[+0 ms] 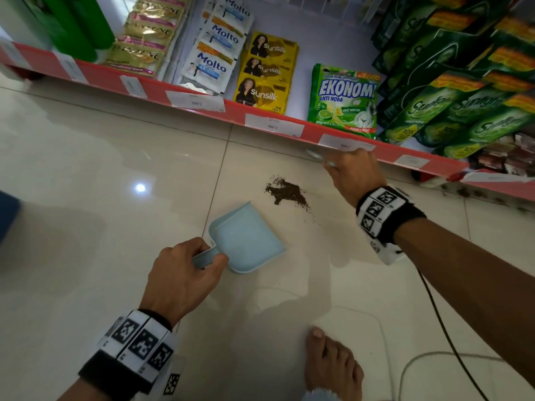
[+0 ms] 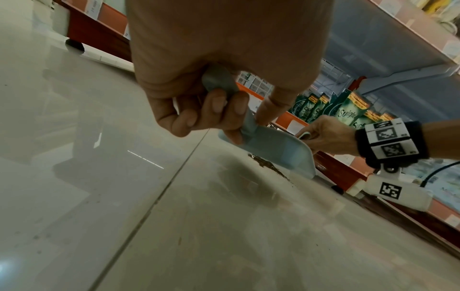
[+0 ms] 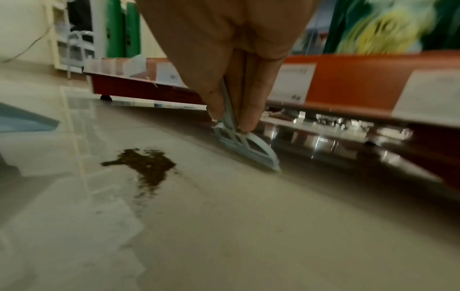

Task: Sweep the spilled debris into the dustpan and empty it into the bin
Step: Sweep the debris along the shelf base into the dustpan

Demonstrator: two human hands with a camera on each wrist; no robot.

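A pile of dark brown debris [image 1: 286, 192] [image 3: 147, 165] lies on the cream floor tiles. My left hand [image 1: 208, 256] [image 2: 224, 116] grips the handle of a light blue dustpan [image 1: 246, 238] [image 2: 273, 147]. The pan's open mouth faces the debris [image 2: 268, 165] from just short of it. Beyond the pile, by the shelf base, my right hand [image 1: 347, 166] [image 3: 234, 120] pinches the thin handle of a small light blue hand brush [image 3: 246, 145]. Its openwork head is down at the floor. In the head view the brush is mostly hidden behind the hand. No bin is in view.
A low red-edged shop shelf [image 1: 272, 123] with sachets and green soap pouches runs along the far side, close behind the right hand. My bare foot [image 1: 333, 366] stands near the front. A black cable [image 1: 434, 314] and a white cord trail across the floor at the right.
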